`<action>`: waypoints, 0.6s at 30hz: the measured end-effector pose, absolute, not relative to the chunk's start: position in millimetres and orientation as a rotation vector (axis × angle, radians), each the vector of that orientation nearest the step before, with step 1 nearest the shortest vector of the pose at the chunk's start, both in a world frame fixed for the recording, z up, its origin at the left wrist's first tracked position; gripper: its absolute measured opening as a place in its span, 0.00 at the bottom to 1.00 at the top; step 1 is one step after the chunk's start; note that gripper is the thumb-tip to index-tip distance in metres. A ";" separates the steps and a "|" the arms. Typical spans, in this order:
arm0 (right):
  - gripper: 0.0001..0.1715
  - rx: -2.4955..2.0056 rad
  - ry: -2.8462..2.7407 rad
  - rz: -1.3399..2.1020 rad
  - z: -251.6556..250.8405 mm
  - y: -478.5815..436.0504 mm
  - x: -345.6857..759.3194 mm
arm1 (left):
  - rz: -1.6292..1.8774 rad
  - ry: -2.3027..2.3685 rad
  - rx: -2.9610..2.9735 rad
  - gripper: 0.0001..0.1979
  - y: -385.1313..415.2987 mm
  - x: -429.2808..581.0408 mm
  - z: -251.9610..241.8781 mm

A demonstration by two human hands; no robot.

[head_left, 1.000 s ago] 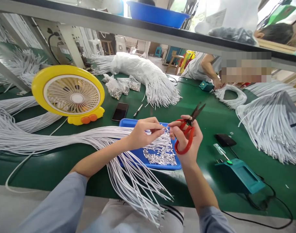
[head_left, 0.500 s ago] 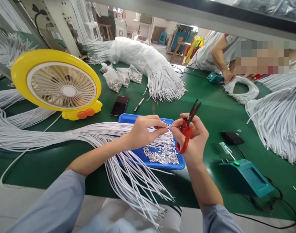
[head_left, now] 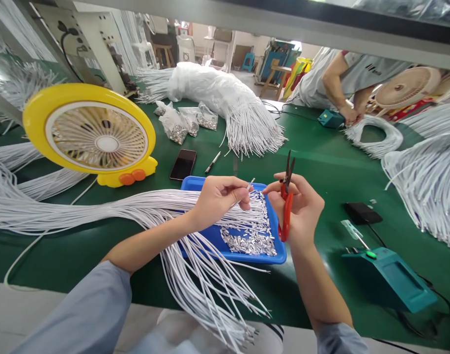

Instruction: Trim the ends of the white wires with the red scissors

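Observation:
Pinched in my left hand [head_left: 223, 200] is a white cable [head_left: 251, 185], its end sticking up past the fingertips. My right hand [head_left: 302, 206] is closed around red-handled scissors [head_left: 286, 209], with the blades pointing up and slightly apart. Both hands are over a blue tray [head_left: 280, 255], and a small gap separates their fingertips. In the tray lie small silvery metal pieces [head_left: 249, 243] and a row of cable ends. A long bundle of white cables [head_left: 110, 211] runs in from the left; some loose ends hang over the table's front edge.
A yellow fan [head_left: 88, 135] stands at left. Behind the tray lie a phone [head_left: 183, 164], a pen [head_left: 212, 162] and bags of metal parts [head_left: 175, 125]. A teal device [head_left: 390, 278] with a cord sits at right. Across the green table [head_left: 313, 162], a co-worker's hands [head_left: 350, 114] handle coiled cables.
My hands have moved apart, the right one shifting right with the scissors now more upright. The cable end now shows above my left fingers. The camera view has shifted slightly.

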State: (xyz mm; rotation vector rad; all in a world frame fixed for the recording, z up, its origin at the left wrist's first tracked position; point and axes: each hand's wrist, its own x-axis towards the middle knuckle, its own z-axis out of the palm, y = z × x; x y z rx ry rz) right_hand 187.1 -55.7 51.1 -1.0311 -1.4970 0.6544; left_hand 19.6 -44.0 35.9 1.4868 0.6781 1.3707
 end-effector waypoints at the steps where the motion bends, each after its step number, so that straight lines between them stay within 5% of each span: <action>1: 0.14 -1.031 -1.512 0.650 51.0 -55.3 187.1 | 1.361 0.673 1.481 0.08 -44.2 19.1 36.4; 18: 0.19 -1.132 -1.911 0.423 50.4 -55.4 192.8 | 1.510 0.656 1.504 0.03 -41.8 15.6 39.1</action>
